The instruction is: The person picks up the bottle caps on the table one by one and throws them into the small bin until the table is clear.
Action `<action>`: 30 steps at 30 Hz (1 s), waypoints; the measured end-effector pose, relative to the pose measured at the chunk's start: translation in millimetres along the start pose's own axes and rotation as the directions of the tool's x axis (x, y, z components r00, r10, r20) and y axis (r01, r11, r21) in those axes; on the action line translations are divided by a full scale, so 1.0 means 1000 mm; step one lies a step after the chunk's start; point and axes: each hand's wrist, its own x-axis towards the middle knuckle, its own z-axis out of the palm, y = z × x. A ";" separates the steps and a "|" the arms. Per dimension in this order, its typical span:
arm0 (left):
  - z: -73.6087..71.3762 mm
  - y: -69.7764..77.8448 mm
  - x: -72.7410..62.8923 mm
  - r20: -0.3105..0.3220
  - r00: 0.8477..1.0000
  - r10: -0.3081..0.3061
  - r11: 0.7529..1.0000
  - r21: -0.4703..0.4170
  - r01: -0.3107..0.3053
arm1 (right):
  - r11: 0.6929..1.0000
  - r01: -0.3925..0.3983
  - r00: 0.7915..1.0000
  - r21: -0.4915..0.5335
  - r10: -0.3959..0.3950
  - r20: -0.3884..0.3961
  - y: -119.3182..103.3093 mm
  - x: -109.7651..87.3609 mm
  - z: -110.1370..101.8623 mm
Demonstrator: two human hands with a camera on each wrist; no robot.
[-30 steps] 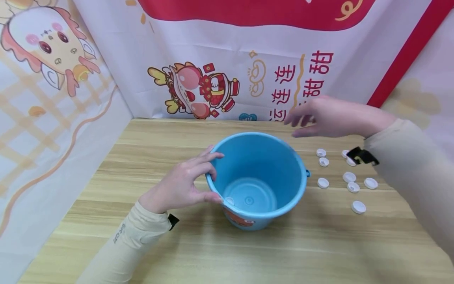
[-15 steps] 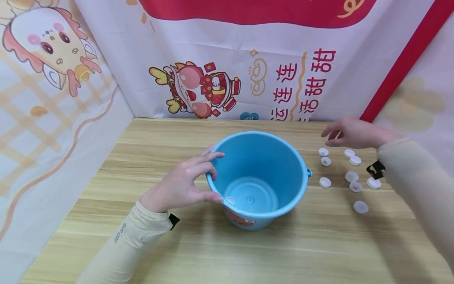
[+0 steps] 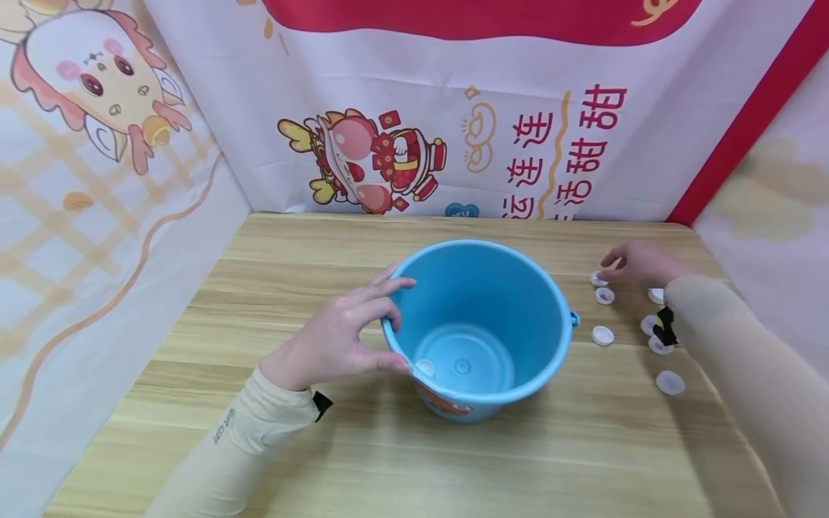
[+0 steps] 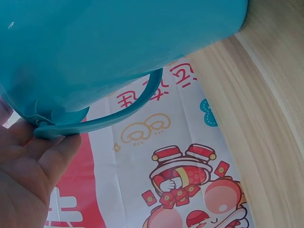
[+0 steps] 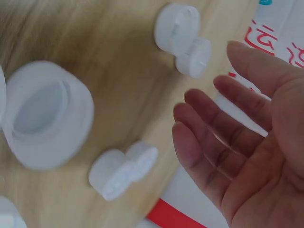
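Note:
My left hand [image 3: 337,338] grips the left rim of a blue plastic bucket [image 3: 479,284], fingertips over the inner side and thumb on the near rim. A small white cap [image 3: 424,367] lies on the bucket's floor, close under the thumb. In the left wrist view, the fingers lie by the hinge of the bucket's handle [image 4: 114,116]. My right hand [image 3: 637,264] hovers over the white caps at the right, its fingertips right at the farthest one [image 3: 599,278]. Seen from the right wrist, its fingers are loosely bent with nothing between them, beside two touching caps [image 5: 176,28].
Several more white caps lie right of the bucket, among them one near its lug [image 3: 603,335] and a nearer one [image 3: 670,383]. Behind the wooden table [image 3: 388,467] hangs a printed cloth [image 3: 246,86]; another printed cloth [image 3: 78,216] stands at the left.
My right hand has moved from above the bucket's far right side, rightward and down to the caps. My left hand still holds the rim. The view has shifted slightly.

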 end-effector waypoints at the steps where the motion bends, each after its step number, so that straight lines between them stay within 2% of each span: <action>1: 0.000 0.000 0.000 -0.001 1.000 0.002 1.000 -0.001 -0.002 | 1.000 -0.012 1.000 0.005 0.012 -0.006 0.000 0.001 0.002; 12: -0.002 0.006 0.000 -0.017 1.000 0.013 1.000 0.014 -0.012 | 0.997 -0.057 0.998 0.043 0.058 -0.031 -0.006 0.000 0.011; 25: 0.000 0.004 0.000 -0.014 1.000 0.010 1.000 0.010 -0.010 | 0.995 -0.093 0.992 0.028 0.095 -0.078 -0.012 -0.001 0.022; 30: -0.001 0.003 0.000 -0.014 1.000 0.014 1.000 0.016 -0.014 | 0.991 -0.127 0.989 0.029 0.129 -0.068 -0.021 -0.003 0.020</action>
